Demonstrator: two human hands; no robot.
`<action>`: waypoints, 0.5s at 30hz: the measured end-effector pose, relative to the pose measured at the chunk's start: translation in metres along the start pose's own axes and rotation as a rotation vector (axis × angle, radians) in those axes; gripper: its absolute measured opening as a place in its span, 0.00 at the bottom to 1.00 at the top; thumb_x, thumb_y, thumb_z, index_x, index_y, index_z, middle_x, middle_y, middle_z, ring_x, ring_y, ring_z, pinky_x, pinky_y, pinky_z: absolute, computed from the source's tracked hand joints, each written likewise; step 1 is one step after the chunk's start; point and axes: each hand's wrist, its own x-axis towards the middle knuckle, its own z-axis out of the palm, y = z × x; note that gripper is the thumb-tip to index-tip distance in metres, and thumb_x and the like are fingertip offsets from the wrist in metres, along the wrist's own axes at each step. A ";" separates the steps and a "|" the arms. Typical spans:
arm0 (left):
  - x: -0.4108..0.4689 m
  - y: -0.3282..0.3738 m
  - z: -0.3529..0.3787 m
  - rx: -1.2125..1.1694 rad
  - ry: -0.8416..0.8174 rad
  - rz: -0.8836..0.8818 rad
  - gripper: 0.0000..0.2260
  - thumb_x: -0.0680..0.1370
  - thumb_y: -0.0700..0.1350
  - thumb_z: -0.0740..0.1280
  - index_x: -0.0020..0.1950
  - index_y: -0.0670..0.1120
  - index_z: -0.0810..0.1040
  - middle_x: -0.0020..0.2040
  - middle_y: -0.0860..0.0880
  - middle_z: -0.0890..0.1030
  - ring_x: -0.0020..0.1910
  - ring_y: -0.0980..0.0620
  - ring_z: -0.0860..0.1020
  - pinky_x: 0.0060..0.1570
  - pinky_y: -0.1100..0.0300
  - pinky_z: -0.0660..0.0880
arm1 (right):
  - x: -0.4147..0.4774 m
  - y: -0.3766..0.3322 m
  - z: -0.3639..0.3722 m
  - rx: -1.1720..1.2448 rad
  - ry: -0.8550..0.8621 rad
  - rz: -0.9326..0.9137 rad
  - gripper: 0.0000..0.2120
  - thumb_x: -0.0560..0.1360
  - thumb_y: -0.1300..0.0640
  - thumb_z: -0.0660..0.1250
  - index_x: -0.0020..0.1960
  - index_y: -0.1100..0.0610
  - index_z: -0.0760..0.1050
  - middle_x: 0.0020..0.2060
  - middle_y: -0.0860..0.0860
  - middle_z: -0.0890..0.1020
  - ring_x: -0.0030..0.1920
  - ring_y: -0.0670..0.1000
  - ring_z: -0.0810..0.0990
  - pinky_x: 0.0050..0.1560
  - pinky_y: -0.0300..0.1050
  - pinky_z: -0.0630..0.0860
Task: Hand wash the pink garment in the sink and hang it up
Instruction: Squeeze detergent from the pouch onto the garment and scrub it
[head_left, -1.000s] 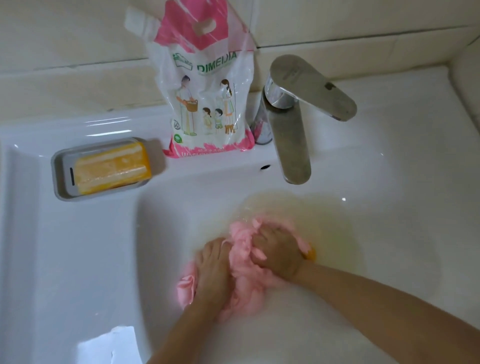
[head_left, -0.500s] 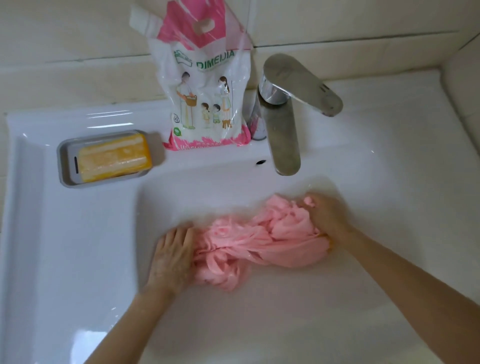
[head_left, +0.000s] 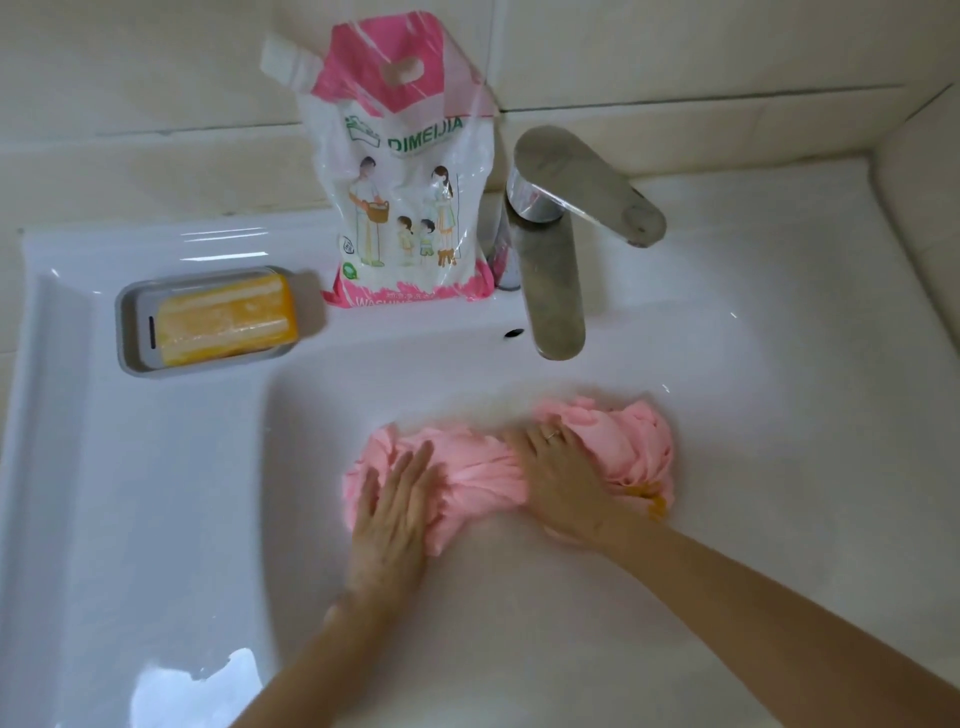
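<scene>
White ceramic sink: it fills most of our view, with the basin toward 5 o'clock.
Pink garment: wet and bunched into a long roll, it lies in the basin just past centre toward 6 o'clock, running from 9 to 3 o'clock.
Detergent pouch: pink and white, it stands upright on the back ledge at 12 o'clock, and we read "DIMEIJIA" on it.
Faucet: dull metal, just at 3 o'clock of the pouch, with its spout pointing to 6 o'clock above the garment.
Left hand: we press it flat on the roll's 9 o'clock end, fingers straight and close together.
Right hand: we lay it palm down on the roll's middle; the fingers lie together, their tips sunk in folds, so we cannot tell whether they grip.
Soap dish: grey, on the ledge at 10 o'clock.
Soap bar: yellow-orange, lying in the dish.
Ring: on a right-hand finger.
</scene>
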 end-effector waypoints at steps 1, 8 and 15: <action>-0.001 -0.004 -0.003 -0.003 0.025 0.011 0.18 0.79 0.47 0.53 0.67 0.43 0.67 0.70 0.42 0.71 0.69 0.44 0.67 0.64 0.40 0.61 | 0.001 0.001 -0.005 -0.010 0.064 0.027 0.14 0.65 0.57 0.60 0.48 0.57 0.78 0.39 0.55 0.79 0.41 0.59 0.79 0.49 0.52 0.65; -0.007 -0.017 -0.017 -0.142 -0.181 -0.073 0.32 0.63 0.67 0.61 0.60 0.49 0.70 0.61 0.46 0.69 0.59 0.39 0.75 0.61 0.47 0.69 | -0.021 -0.007 -0.077 0.314 0.208 0.089 0.21 0.57 0.52 0.74 0.48 0.46 0.74 0.55 0.55 0.78 0.59 0.64 0.74 0.57 0.70 0.70; 0.009 0.026 -0.088 -0.601 -0.262 -0.097 0.47 0.47 0.76 0.69 0.64 0.61 0.74 0.69 0.48 0.69 0.69 0.55 0.63 0.64 0.71 0.62 | -0.042 -0.032 -0.159 1.491 0.133 0.153 0.26 0.53 0.58 0.69 0.51 0.50 0.79 0.47 0.48 0.79 0.48 0.47 0.78 0.48 0.40 0.75</action>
